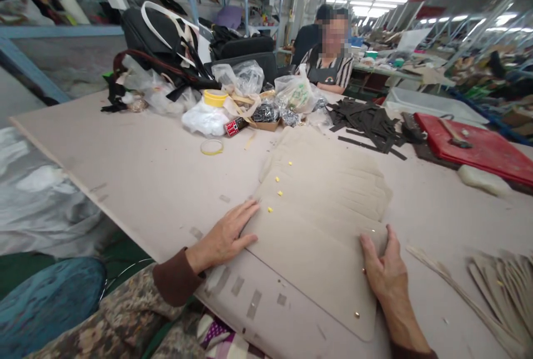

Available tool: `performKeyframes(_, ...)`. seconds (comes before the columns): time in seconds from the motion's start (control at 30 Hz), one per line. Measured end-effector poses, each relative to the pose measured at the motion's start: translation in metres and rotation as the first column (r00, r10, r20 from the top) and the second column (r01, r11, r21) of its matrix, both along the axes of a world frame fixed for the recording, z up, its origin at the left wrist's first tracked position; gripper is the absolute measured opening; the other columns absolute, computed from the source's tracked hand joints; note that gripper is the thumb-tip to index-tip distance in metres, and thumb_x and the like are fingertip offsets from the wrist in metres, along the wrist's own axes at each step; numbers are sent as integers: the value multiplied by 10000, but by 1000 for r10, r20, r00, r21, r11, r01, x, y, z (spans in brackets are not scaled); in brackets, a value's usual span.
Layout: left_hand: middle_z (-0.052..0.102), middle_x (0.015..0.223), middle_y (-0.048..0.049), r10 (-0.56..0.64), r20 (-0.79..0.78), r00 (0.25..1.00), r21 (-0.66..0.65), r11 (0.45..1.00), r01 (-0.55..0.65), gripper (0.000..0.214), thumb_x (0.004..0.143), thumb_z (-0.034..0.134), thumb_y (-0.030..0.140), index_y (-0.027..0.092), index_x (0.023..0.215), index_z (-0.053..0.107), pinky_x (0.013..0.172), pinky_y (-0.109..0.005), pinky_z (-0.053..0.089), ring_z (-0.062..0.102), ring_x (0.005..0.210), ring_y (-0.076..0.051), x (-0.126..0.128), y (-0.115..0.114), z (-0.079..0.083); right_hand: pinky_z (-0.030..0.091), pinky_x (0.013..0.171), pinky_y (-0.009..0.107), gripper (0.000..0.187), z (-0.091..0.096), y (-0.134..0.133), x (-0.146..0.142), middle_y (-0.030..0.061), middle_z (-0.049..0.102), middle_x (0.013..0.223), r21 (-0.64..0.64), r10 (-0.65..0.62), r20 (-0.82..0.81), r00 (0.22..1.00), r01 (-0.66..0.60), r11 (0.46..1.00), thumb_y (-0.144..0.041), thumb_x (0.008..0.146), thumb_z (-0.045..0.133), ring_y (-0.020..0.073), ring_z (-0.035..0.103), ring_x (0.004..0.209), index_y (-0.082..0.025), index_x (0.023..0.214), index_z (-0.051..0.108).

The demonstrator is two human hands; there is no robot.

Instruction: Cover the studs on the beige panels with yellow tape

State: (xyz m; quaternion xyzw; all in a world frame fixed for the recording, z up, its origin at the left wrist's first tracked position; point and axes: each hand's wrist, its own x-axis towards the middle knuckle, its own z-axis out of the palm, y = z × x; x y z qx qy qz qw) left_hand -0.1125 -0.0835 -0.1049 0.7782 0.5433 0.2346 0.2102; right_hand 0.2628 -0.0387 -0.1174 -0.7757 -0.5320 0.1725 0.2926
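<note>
no legible text anywhere

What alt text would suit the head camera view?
A left hand and a right hand touch opposite edges of fanned beige sheets on a table. Beyond are plastic bags, yellow tape, dark strips and, across the table, a person in striped sleeves.

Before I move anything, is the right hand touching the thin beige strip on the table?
Apart. The head view shows bare tabletop between the right hand and the thin beige strip lying to its right.
</note>
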Motion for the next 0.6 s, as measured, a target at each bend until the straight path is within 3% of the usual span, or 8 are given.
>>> performKeyframes(0.13,377,1576,-136,26,-9,1000,24,999,-26,573,923,569,280,218,1476,432,1171,-511,351,374,1439,-290,4,1,-2,471,924,553,1058,-2,2,-2,262,597,1285,13,17,57,998,-17,1000,-776,774,383,302,623,714,-25,1516,315)
performKeyframes(0.23,395,1564,-145,36,-14,999,33,999,-35,540,928,543,254,200,1458,457,1162,-506,369,391,1430,-287,4,3,-2,419,1013,572,1082,-6,3,-4,307,543,1344,76,52,80,995,-58,995,-780,787,360,408,632,1006,45,1486,332)
performKeyframes(0.33,396,1562,-149,43,-18,999,41,998,-42,547,918,536,241,187,1456,457,1157,-486,384,412,1419,-280,4,5,-1,370,1068,585,1063,-11,4,-3,319,495,1400,126,66,104,992,-79,989,-773,811,354,462,504,1260,56,1476,337)
performKeyframes(0.5,378,1574,-145,51,-57,997,61,997,-48,508,934,505,233,192,1439,479,1166,-499,364,372,1442,-284,4,4,1,393,1052,586,1010,-16,5,0,310,509,1392,135,76,125,989,-93,987,-752,840,359,449,515,1261,22,1488,332)
performKeyframes(0.6,318,1604,-140,-1,-188,982,128,991,26,521,958,496,266,183,1470,439,1198,-542,280,259,1492,-302,9,3,7,387,1054,597,1024,-14,4,0,317,506,1392,127,83,121,989,-98,987,-761,838,347,459,511,1263,29,1488,327)
